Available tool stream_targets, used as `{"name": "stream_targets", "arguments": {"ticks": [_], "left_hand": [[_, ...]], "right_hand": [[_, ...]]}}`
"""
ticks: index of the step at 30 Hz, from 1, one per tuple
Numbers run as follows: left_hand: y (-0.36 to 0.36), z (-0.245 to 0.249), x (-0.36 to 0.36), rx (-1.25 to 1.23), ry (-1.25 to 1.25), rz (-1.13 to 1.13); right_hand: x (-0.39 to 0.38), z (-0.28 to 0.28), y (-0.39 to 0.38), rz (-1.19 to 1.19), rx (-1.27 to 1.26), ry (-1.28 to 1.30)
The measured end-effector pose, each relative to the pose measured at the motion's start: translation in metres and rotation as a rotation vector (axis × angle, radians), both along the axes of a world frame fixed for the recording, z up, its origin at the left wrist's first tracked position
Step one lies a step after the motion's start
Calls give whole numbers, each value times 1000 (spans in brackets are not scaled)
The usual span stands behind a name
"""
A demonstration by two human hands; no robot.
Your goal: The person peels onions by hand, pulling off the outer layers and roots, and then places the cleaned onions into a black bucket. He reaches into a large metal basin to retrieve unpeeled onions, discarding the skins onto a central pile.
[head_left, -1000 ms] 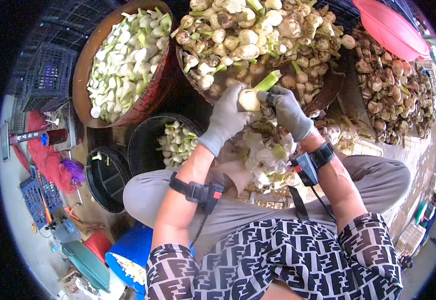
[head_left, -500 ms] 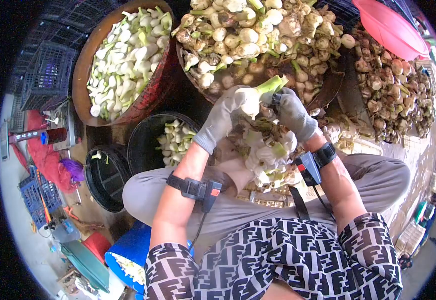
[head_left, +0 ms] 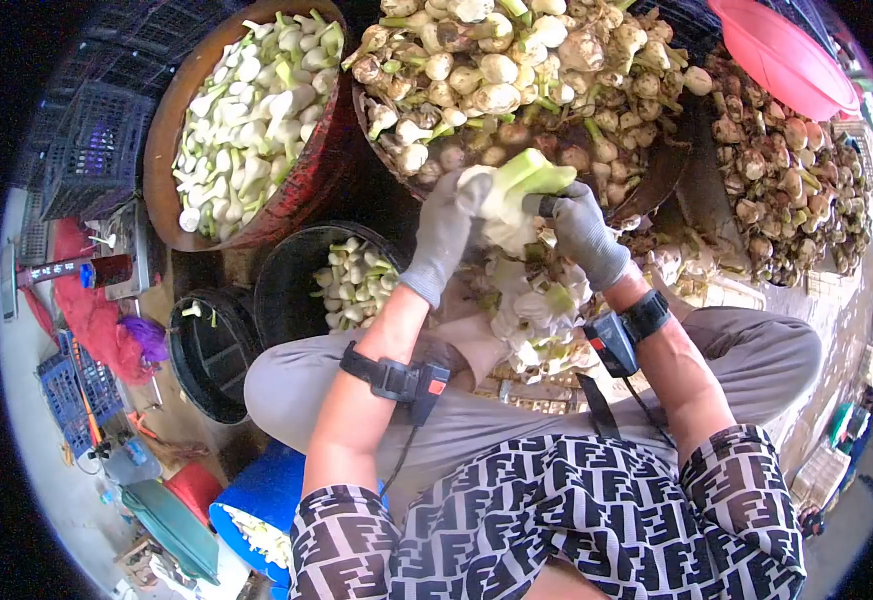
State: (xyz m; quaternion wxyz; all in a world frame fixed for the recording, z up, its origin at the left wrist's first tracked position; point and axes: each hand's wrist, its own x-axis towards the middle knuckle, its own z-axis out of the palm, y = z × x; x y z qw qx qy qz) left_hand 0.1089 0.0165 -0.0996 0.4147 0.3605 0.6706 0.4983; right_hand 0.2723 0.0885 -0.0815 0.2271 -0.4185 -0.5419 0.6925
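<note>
My left hand [head_left: 447,228], in a grey glove, is closed round a pale garlic bulb [head_left: 505,212] with a thick green stem pointing up and right. The bulb is smeared by motion. Beside the stem, my gloved right hand [head_left: 587,235] has its fingers curled, with a small dark piece [head_left: 548,206] at its thumb whose kind I cannot make out. Below both hands lies a pile of stripped garlic skins [head_left: 532,310]. Just beyond them a wide tub [head_left: 672,185] holds heaped, soil-stained garlic bulbs [head_left: 497,70].
A rusty red tub [head_left: 162,150] of clean white garlic stands at upper left. Nearer are a black bucket [head_left: 277,270] with peeled bulbs and a smaller black bucket [head_left: 182,365]. More dirty garlic [head_left: 792,190] lies right, under a pink basin [head_left: 787,55]. A blue barrel [head_left: 287,480] is lower left.
The garlic bulb has turned and tilted in my left hand, its stem now leaning further right. My left hand has shifted slightly; my right hand has moved a little downward.
</note>
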Motion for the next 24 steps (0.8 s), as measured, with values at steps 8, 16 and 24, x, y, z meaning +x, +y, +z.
{"name": "stream_targets", "arguments": {"ticks": [8,16,24], "left_hand": [[5,22,-17,-101,-34,80],[5,32,-3,-6,577,-86],[4,45,-5,-298,307,-272]], "right_hand": [[16,-21,-3,140,331,-62],[-4,29,-9,107,25,-206],[14,25,1,119,-277,79]]}}
